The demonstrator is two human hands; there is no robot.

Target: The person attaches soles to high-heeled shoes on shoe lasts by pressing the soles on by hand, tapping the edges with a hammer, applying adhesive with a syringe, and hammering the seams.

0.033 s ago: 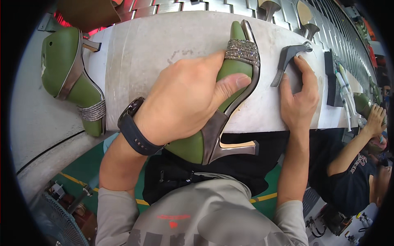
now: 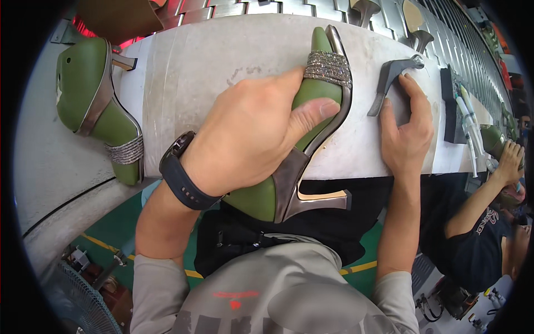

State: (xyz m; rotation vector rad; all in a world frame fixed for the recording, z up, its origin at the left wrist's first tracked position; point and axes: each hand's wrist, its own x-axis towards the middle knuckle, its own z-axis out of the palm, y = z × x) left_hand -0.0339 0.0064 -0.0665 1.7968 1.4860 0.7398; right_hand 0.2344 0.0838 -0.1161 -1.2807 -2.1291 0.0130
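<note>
Little moved: left fingers (image 2: pixel 318 111) clamp one sandal (image 2: pixel 291 177); right fingers (image 2: pixel 418 101) apart beside one hammer (image 2: pixel 387 80).

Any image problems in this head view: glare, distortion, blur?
In the head view, fisheye bending bows the worktop edges and black fills the corners; in the head view, bright reflections show on the metal slats along the top; also in the head view, the left hand and the shoe it holds look reasonably sharp.
</note>
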